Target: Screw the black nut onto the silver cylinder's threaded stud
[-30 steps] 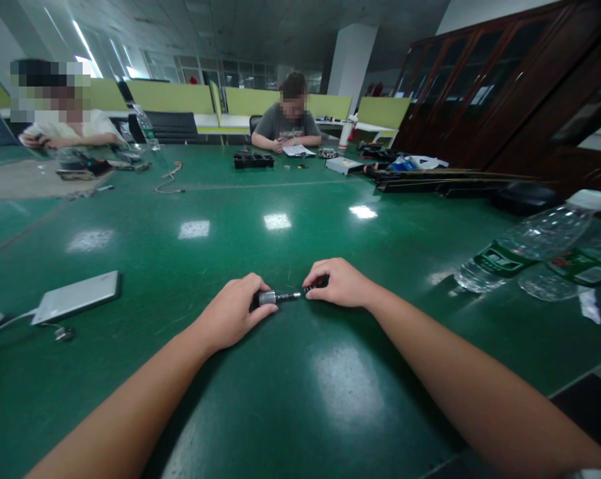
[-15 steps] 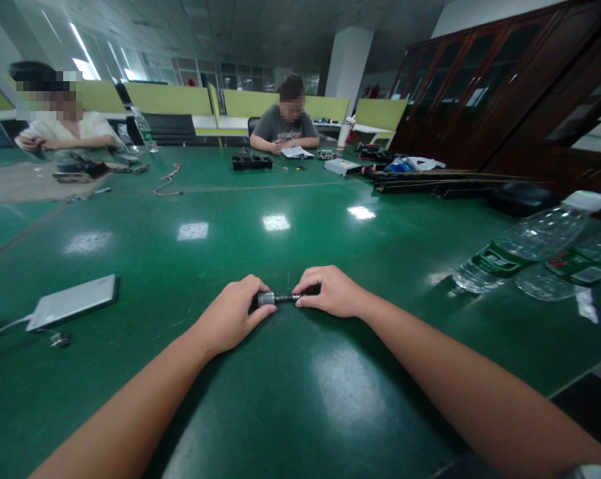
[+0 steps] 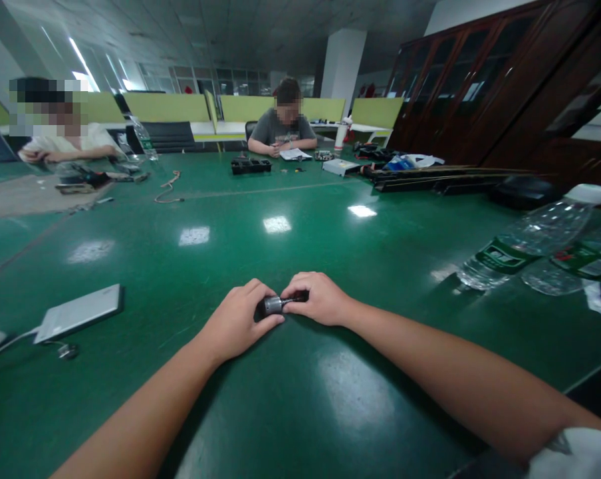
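Note:
Above the green table's near middle, my left hand (image 3: 241, 320) is closed around a small silver metal cylinder (image 3: 273, 305), its thumb below and its fingers above. A thin shaft (image 3: 287, 301) juts from the cylinder's right end. My right hand (image 3: 322, 299) pinches this shaft between thumb and fingertips, close beside the cylinder. Something dark shows inside the right hand's curl; its kind I cannot make out. My palms and fingers hide part of the held piece.
At the left lies a white power bank (image 3: 81, 313) with a cable. Clear water bottles (image 3: 524, 246) stand at the right. Farther back are a black tray (image 3: 251, 165), a silver box (image 3: 340, 167) and long dark strips (image 3: 420, 179). Two people sit across the green table (image 3: 221, 219).
My right hand has slid left along the shaft toward the cylinder, so less of the shaft shows between my hands. My left hand keeps its hold. The view has shifted slightly.

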Demonstrator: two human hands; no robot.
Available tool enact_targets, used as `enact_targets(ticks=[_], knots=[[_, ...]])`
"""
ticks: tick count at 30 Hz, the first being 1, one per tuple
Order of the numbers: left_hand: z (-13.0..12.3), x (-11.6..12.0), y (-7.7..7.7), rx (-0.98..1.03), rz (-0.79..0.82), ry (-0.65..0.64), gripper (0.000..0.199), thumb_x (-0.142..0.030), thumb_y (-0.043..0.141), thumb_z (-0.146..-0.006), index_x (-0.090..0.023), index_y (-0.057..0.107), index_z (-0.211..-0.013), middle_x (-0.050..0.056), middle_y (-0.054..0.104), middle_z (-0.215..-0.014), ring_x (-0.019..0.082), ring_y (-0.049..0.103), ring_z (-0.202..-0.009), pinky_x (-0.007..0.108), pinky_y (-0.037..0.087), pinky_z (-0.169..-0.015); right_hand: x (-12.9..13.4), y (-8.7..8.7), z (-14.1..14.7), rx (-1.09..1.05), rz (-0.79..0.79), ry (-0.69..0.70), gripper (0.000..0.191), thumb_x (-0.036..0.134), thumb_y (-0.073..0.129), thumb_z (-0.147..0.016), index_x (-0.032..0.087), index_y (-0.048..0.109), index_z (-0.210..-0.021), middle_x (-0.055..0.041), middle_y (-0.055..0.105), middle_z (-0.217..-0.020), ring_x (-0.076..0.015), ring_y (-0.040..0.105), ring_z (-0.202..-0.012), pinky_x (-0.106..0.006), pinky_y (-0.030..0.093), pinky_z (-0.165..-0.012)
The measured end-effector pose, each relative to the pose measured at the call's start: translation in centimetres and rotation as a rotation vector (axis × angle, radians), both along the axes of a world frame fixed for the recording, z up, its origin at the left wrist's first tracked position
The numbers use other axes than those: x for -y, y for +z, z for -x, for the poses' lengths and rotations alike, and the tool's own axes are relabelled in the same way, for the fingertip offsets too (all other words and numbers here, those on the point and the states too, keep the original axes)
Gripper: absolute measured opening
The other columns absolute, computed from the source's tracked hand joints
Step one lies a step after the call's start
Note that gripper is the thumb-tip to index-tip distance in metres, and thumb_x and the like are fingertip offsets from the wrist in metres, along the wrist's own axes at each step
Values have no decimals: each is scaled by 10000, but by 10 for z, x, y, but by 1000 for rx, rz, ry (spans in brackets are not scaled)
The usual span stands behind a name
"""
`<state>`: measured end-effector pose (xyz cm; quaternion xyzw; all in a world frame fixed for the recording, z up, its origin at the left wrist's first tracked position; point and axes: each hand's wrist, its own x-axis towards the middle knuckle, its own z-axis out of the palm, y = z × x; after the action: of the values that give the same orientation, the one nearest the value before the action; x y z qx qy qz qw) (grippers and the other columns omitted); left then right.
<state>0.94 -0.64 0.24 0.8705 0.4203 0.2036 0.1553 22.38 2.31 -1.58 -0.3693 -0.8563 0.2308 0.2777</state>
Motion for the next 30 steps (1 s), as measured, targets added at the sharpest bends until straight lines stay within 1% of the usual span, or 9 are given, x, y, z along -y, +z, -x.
enact_targets(ticks=[7,11,15,21,24,26,30], knots=[[-1,-7,2,-14,36,35,181,-330,628,-880,-207,634,-1013,57,617,-990,235,597,-924,373,479,-806,-2,0,1,-5,-9,-1,114,209,743,-769,193,740,-882,-23,715,-826,-160,630,-793,-287,443,-764],[0,-10,4,22,60,54,219,-323,640,-863,-211,675,-1048,63,613,-973,227,606,-901,370,491,-809,-1,2,0,20,6,-10,202,149,724,-734,203,726,-928,-26,711,-859,-186,630,-835,-333,437,-831],[3,-11,2,46,52,40,233,-333,641,-864,-222,712,-1056,55,604,-938,204,599,-855,346,491,-780,0,2,0,11,21,-12,182,161,704,-757,205,725,-933,-31,714,-865,-193,630,-843,-354,433,-852],[4,-12,-1,30,22,46,265,-358,649,-862,-220,725,-1076,51,588,-924,193,584,-829,321,478,-746,-1,-2,4,-4,20,-48,127,185,712,-764,197,739,-887,-22,711,-816,-166,625,-784,-308,435,-781],[4,-13,-1,20,7,42,255,-372,640,-867,-219,737,-1047,43,582,-884,181,580,-791,309,469,-727,-5,-4,7,-16,25,-71,101,183,707,-759,193,741,-853,-16,701,-798,-154,615,-763,-285,432,-734],[5,-13,-1,28,-21,70,250,-376,642,-862,-209,744,-1018,39,578,-863,179,576,-772,307,464,-720,-8,-4,9,-27,29,-66,106,172,706,-747,191,742,-846,-15,698,-798,-150,611,-755,-273,430,-710],[5,-12,0,-1,-23,50,248,-354,643,-858,-215,743,-1038,43,573,-877,184,576,-790,305,465,-726,-10,-4,10,-32,44,-29,114,149,710,-725,183,742,-829,-12,685,-769,-143,599,-726,-264,426,-687]])
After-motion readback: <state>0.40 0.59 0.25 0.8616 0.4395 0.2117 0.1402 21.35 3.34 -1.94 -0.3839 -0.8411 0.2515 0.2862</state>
